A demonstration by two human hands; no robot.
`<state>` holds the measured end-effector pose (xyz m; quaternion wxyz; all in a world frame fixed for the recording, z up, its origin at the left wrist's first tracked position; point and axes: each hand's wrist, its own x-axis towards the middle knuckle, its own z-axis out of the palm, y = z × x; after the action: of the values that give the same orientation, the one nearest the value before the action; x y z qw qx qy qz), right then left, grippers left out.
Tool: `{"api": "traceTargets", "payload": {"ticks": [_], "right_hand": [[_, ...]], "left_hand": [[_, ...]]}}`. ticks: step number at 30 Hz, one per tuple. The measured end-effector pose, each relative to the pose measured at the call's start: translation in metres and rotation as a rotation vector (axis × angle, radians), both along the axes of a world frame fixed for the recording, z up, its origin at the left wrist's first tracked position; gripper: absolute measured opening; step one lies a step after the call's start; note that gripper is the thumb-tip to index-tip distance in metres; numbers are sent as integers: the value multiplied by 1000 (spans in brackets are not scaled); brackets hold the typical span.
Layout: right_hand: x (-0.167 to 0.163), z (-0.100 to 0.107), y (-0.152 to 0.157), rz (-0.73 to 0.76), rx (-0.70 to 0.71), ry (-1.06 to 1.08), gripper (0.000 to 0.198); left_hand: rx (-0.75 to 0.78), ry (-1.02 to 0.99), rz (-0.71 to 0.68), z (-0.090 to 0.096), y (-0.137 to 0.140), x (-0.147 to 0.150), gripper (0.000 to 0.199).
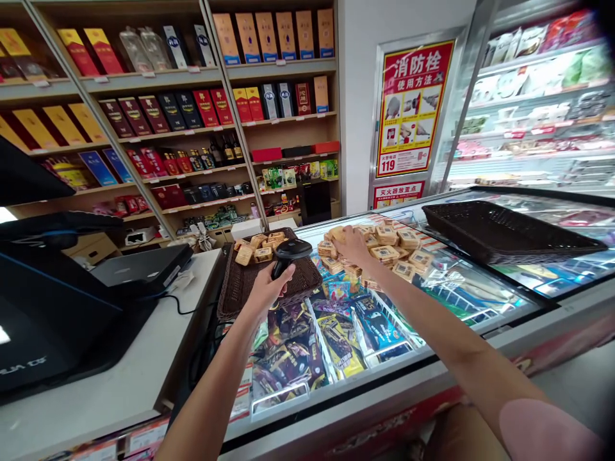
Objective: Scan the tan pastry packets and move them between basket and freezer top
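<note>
My left hand (pixel 275 287) is wrapped round the handle of a black barcode scanner (pixel 294 249), its head over a brown wicker basket (pixel 257 285). Several small packets of biscuits (pixel 245 255) lie at the basket's far end. On the freezer's glass lid sits a pile of similar wrapped biscuit packets (pixel 385 253). At the left side of this pile, my right hand (pixel 354 247) has its fingers closed on one biscuit packet (pixel 338 234); the fingertips are partly hidden.
The chest freezer (pixel 336 384) holds bagged ice creams under glass. A second, dark wicker basket (pixel 504 230) stands on its right part. To the left are a counter (pixel 115 378) and a dark checkout machine (pixel 52 307). Shelves of boxed goods (pixel 187 112) line the back wall.
</note>
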<state>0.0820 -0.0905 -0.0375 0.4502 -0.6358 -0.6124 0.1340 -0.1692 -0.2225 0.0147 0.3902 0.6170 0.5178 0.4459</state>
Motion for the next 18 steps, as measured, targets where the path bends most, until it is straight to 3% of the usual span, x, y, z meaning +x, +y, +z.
{"api": "traceTargets", "payload": {"ticks": [3, 7, 9, 14, 18], "right_hand": [[-1, -10, 4, -127, 60, -434, 38], [-23, -16, 10, -103, 136, -535, 36], [-49, -12, 18, 0, 163, -586, 36], [-148, -5, 49, 379, 64, -672, 39], [-220, -10, 79, 515, 38, -662, 46]], "left_hand": [[13, -50, 65, 8, 0, -14, 50], [65, -98, 221, 16, 0, -55, 51], [81, -113, 290, 16, 0, -81, 52], [66, -129, 413, 7, -11, -136, 53], [44, -139, 482, 1, -27, -156, 56]]}}
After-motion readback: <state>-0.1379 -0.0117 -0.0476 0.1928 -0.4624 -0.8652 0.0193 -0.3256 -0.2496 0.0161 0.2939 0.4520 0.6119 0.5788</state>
